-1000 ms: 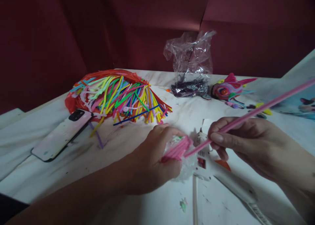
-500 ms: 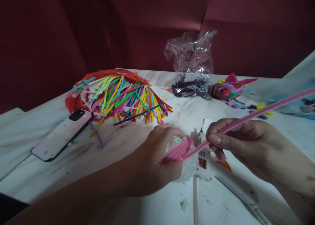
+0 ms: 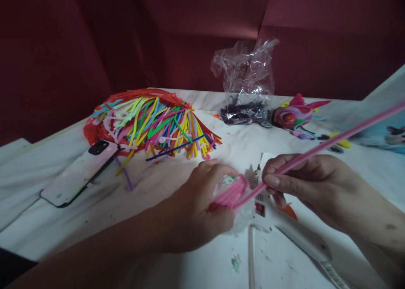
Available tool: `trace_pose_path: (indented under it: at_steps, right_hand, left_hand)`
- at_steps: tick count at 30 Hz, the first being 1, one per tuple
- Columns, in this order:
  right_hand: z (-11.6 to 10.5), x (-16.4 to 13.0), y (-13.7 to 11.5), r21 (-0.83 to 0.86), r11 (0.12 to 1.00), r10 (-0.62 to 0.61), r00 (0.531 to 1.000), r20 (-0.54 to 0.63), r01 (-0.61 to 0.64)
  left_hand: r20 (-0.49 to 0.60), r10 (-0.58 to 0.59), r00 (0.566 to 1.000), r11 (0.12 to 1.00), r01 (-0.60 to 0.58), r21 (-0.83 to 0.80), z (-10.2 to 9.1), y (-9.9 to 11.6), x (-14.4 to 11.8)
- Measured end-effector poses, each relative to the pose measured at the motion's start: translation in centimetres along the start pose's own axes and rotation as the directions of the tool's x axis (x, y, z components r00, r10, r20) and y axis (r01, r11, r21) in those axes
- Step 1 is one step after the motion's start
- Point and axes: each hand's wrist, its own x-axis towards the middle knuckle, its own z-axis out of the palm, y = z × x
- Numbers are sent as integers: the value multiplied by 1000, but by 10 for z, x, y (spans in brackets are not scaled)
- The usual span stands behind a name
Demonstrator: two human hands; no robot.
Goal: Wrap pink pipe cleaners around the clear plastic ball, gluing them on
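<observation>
Head view: the left hand (image 3: 199,204) is clenched around a small white piece wound with pink pipe cleaner (image 3: 229,193), thumb below and fingers curled over its top, near the front middle of the desk (image 3: 95,213). The right hand (image 3: 303,181) pinches the long pink pipe cleaner (image 3: 319,147) between thumb and fingers just beside that wound bundle; the free length runs up and to the right, past the desk's right edge of view. Under both hands lies a white glue gun (image 3: 268,209) with an orange trigger, its body stretching toward the front right corner, and a thin white stick (image 3: 251,255) lies beside it. Toward the left edge rests a phone (image 3: 80,173) in a pale case, face down. Behind it, a heap of coloured pipe cleaners (image 3: 155,122) spills from a red bag. Near the back edge stands a crumpled clear plastic bag (image 3: 245,82) holding dark bits, and just right of it a pink and multicoloured pipe-cleaner figure (image 3: 294,114).
</observation>
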Motion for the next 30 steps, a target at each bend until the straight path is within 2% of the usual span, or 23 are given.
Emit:
trace_pose_path:
  at_steps: [2, 7, 10, 16, 20, 30]
  right_hand:
    - [0, 0, 0, 9, 1000, -1, 999, 33, 0]
    - [1, 1, 2, 110, 993, -52, 978, 201, 30]
    - [1, 1, 3, 112, 993, -62, 977, 202, 40]
    - [2, -1, 0, 80, 994, -84, 977, 194, 69]
    - [5, 0, -2, 72, 994, -99, 973, 208, 86]
    - [6, 0, -2, 44, 994, -108, 976, 191, 102]
  left_hand:
    - [-5, 7, 1000, 1000, -7, 8, 0, 0, 0]
    - [-14, 5, 1000, 1000, -5, 28, 1, 1, 0]
    - [-9, 14, 1000, 1000, -14, 27, 1, 1, 1]
    - [12, -59, 998, 997, 59, -44, 0, 2, 1]
    - [19, -67, 998, 994, 69, -89, 0, 2, -1]
    - [-50, -93, 994, 993, 88, -82, 4, 1, -1]
